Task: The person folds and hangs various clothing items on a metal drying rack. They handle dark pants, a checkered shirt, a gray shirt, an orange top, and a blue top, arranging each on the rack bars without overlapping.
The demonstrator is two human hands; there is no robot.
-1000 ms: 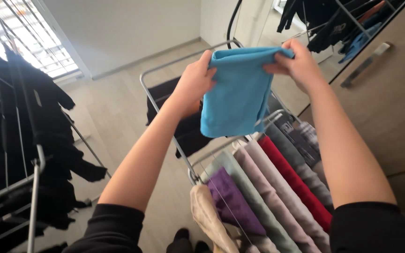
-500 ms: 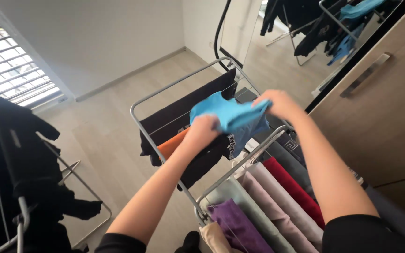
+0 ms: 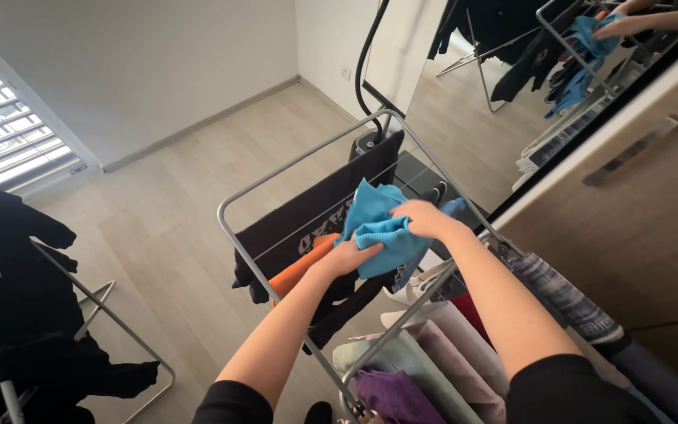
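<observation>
A light blue cloth (image 3: 378, 232) is bunched low over the far wing of a grey metal drying rack (image 3: 233, 235). My left hand (image 3: 347, 257) grips its lower left side and my right hand (image 3: 421, 218) grips its upper right edge. Under the cloth hang a black garment (image 3: 308, 216) and an orange one (image 3: 296, 271) on the rack's wires. Closer to me, folded purple (image 3: 386, 392), grey-green, pink and red (image 3: 472, 310) cloths lie side by side over the rack's near section.
A second rack (image 3: 80, 314) with black clothes stands at the left. A mirror (image 3: 472, 86) leans at the back right and reflects the racks and hands. A wooden cabinet with a metal handle (image 3: 629, 149) is at the right. The pale wood floor (image 3: 166, 196) shows between the racks.
Both hands have brought the blue cloth down from chest height onto the rack's far wing and bunched it together. The view has tilted further toward the room.
</observation>
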